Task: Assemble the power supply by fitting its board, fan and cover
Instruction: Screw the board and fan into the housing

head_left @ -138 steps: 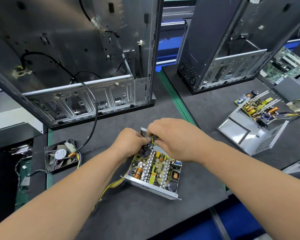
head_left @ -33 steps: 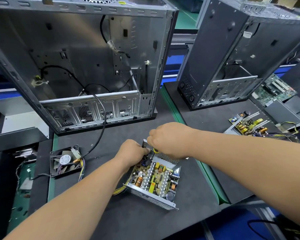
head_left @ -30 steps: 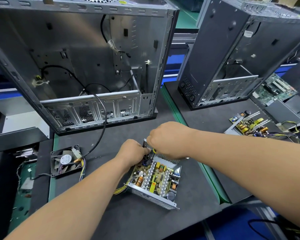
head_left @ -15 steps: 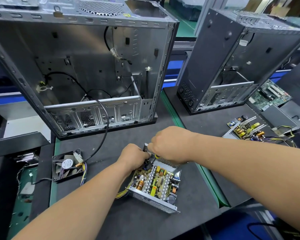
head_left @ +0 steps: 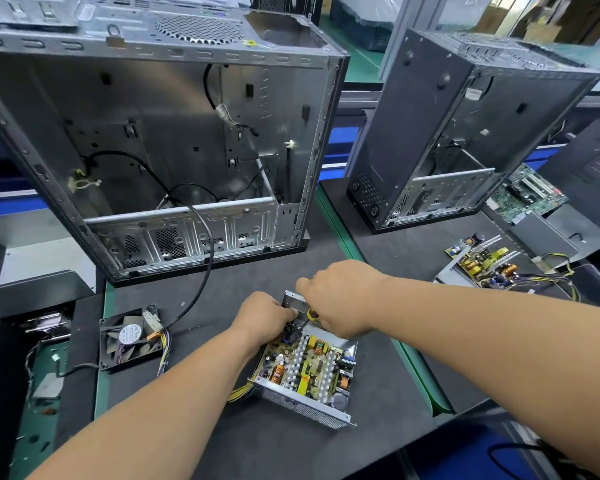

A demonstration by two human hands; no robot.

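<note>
An open metal power supply housing (head_left: pixel 305 408) lies on the dark mat, with its circuit board (head_left: pixel 309 367) seated inside. My right hand (head_left: pixel 343 296) grips a screwdriver with a yellow and black handle (head_left: pixel 312 314), its tip pointing down into the housing's far corner. My left hand (head_left: pixel 262 318) is curled over the far left corner of the housing, holding it there. What lies under its fingers is hidden. The black fan (head_left: pixel 130 337) lies flat on the mat to the left, its wires trailing to the right.
A large open computer case (head_left: pixel 160 150) stands behind the work spot, a black cable hanging from it down to the mat. A second case (head_left: pixel 465 133) stands at the right. Another power supply board (head_left: pixel 482 263) with its wires lies on the right mat, a green motherboard (head_left: pixel 527 195) behind it.
The camera has tilted up and drawn back a little. Both hands stay at the housing's far corner, and the screwdriver handle now shows below my right hand.
</note>
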